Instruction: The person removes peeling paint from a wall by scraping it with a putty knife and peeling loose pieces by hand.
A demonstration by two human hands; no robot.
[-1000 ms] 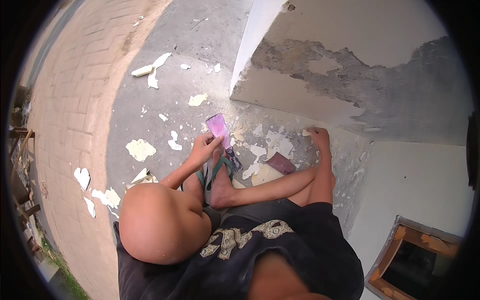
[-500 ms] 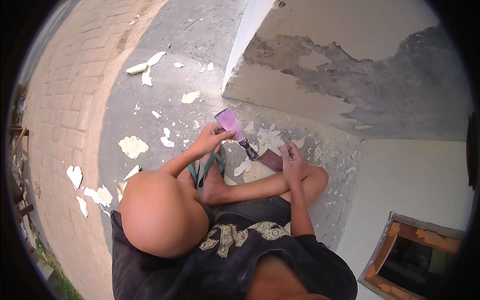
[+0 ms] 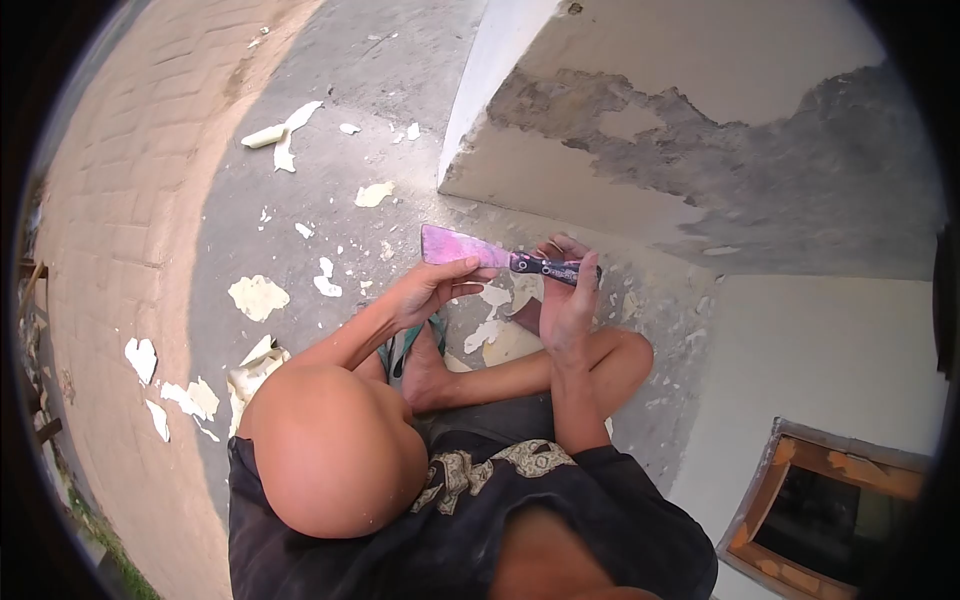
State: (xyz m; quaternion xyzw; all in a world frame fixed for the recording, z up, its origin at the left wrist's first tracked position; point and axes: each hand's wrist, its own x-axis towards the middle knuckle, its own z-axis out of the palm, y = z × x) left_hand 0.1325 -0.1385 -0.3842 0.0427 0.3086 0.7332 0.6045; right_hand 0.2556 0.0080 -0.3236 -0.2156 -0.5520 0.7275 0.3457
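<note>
A putty knife (image 3: 462, 248) with a pink-stained blade and a dark, paint-speckled handle lies almost level above my shins. My left hand (image 3: 428, 294) pinches the blade near its base, thumb on top. At the other end, my right hand (image 3: 568, 318) has its thumb and fingers around the handle. Below the knife, partly behind my right hand, a reddish-brown flat piece (image 3: 525, 316), perhaps sandpaper, rests on the floor among pale paint flakes (image 3: 488, 333).
Larger peeled paint pieces (image 3: 258, 297) are scattered over the grey concrete floor (image 3: 330, 210). Ahead, a wall (image 3: 640, 150) shows bare grey patches. Brick paving (image 3: 130, 230) runs along the left. A wood-framed opening (image 3: 830, 510) stands at lower right. My feet wear green-strapped sandals (image 3: 398, 350).
The putty knife has turned from slanting downward to nearly level. My right hand has risen from beside the handle and closed around it. My left hand still holds the blade.
</note>
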